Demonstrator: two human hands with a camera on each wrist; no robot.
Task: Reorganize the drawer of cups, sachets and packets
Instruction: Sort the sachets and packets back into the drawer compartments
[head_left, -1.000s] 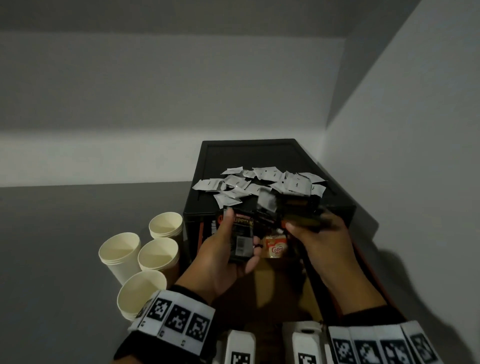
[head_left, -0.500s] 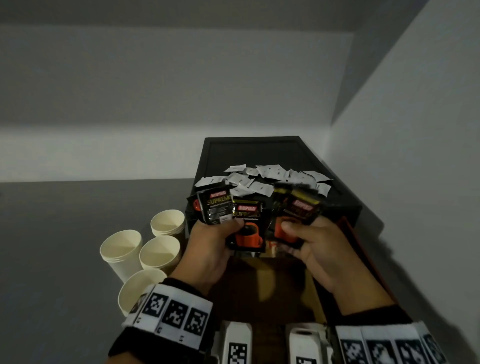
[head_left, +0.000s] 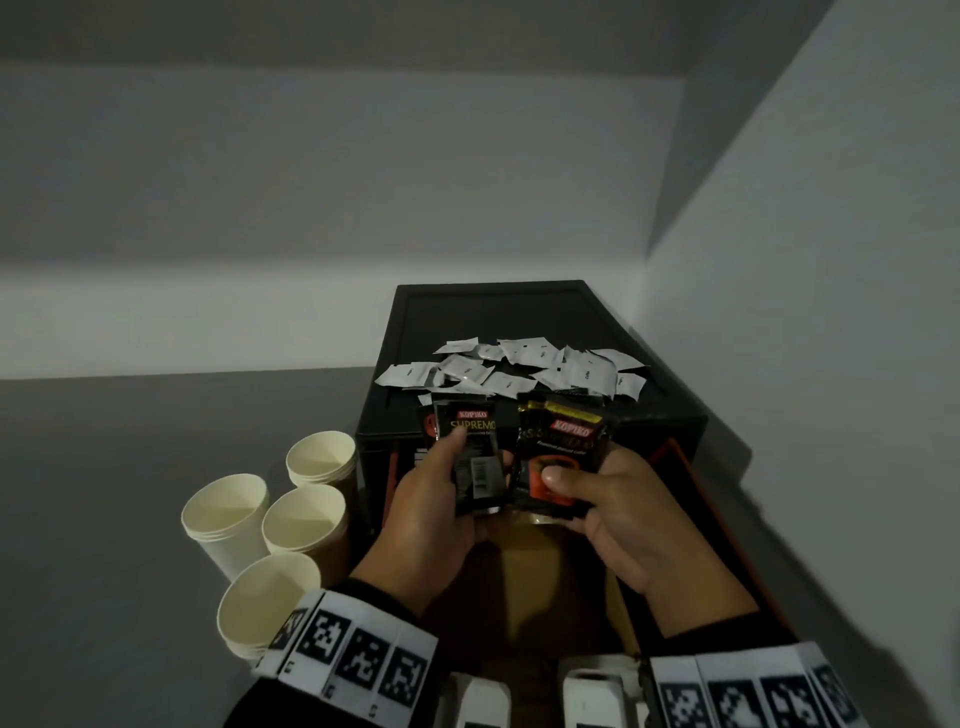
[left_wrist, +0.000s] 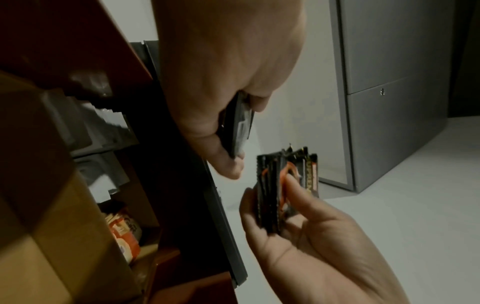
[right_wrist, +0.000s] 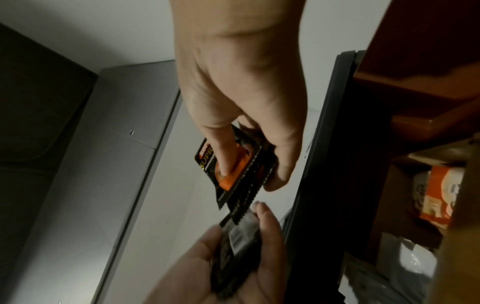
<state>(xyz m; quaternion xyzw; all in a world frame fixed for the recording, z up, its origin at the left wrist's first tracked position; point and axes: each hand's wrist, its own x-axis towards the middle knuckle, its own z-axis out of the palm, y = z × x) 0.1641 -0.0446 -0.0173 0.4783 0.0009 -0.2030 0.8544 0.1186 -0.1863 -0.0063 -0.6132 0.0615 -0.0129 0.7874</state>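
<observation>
My left hand (head_left: 441, 499) grips a few black coffee packets (head_left: 470, 447), thumb pressed on the front one; the same left hand (left_wrist: 221, 127) pinches the packets (left_wrist: 237, 127) edge-on in its wrist view. My right hand (head_left: 602, 499) holds a thicker stack of black and orange coffee packets (head_left: 558, 457), thumb on the orange cup print; its wrist view shows this stack (right_wrist: 233, 164) under the right hand (right_wrist: 246, 144). Both hands hover over the open drawer (head_left: 524, 561). Several white sachets (head_left: 519, 366) lie scattered on the black drawer unit's top (head_left: 493, 312).
Several stacks of cream paper cups (head_left: 304, 519) stand on the grey surface left of the unit. An orange and white packet (left_wrist: 124, 236) lies inside the drawer. White walls close in at the back and right.
Both hands rose from the drawer with their packets. The two stacks, overlapping half a second ago, now stand side by side and slightly apart.
</observation>
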